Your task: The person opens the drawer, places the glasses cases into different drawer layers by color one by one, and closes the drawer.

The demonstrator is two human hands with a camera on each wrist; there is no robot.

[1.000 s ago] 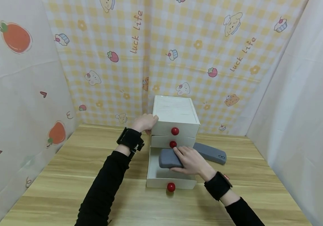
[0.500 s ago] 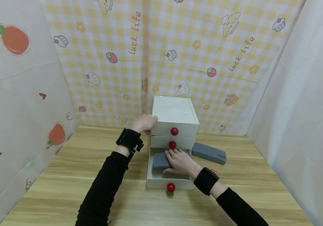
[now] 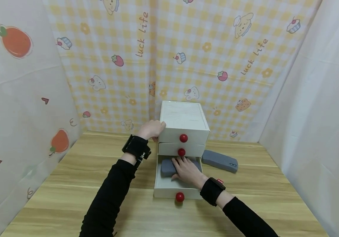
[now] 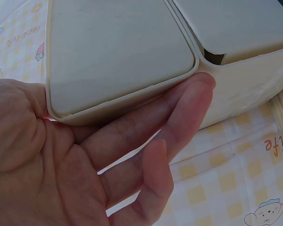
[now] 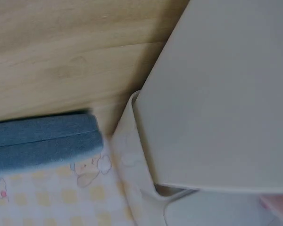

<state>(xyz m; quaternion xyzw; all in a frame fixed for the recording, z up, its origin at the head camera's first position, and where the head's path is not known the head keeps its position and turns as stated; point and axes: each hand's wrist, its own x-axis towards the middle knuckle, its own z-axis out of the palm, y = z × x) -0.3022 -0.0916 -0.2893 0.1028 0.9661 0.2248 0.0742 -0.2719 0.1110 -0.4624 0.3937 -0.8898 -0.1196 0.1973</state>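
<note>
A small white drawer cabinet (image 3: 183, 115) with round red knobs stands on the table, its bottom drawer (image 3: 169, 192) pulled out. My left hand (image 3: 151, 129) grips the cabinet's upper left side; in the left wrist view, bent fingers (image 4: 184, 108) lie against the white shell (image 4: 118, 52). Inside the drawer lies a grey glasses case (image 3: 167, 168), partly covered by my right hand (image 3: 188, 171). Its fingers stretch across the case top, with the thumb near the front edge. Only a blurred sliver of my right hand shows in the right wrist view.
Another grey glasses case (image 3: 220, 161), with a small glasses mark, lies right of the cabinet; its end (image 5: 47, 139) also shows in the right wrist view. Behind the wooden table (image 3: 104, 184) hangs a yellow checked cloth (image 3: 110, 85). The two upper drawers are closed.
My right hand has lowered the glasses case into the bottom drawer, moving left and down, then slightly back. Its fingers now lie flatter over the case. My left hand keeps its place on the cabinet.
</note>
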